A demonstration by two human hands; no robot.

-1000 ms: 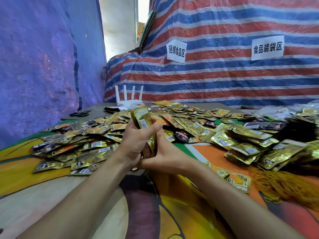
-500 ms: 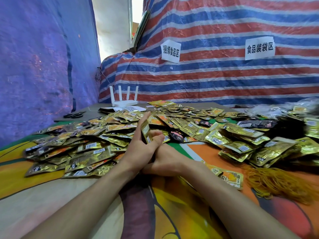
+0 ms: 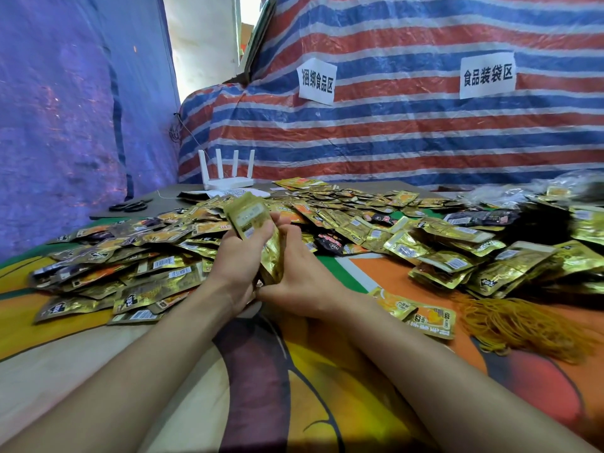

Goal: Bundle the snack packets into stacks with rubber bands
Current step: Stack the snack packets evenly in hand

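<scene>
Standing upright, packet stack [image 3: 254, 225] gripped between left hand [image 3: 236, 261] and right hand [image 3: 302, 277].

Table [image 3: 81, 371], scattered snack packets [image 3: 434, 243], rubber bands [image 3: 523, 325], router [image 3: 227, 178]

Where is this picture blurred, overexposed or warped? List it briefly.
Head view: the packet stack held by the left hand and right hand is motion-blurred; the daylight gap at the top is blown out; foil packets on the right glint; wide-angle distortion stretches the lower corners.
</scene>
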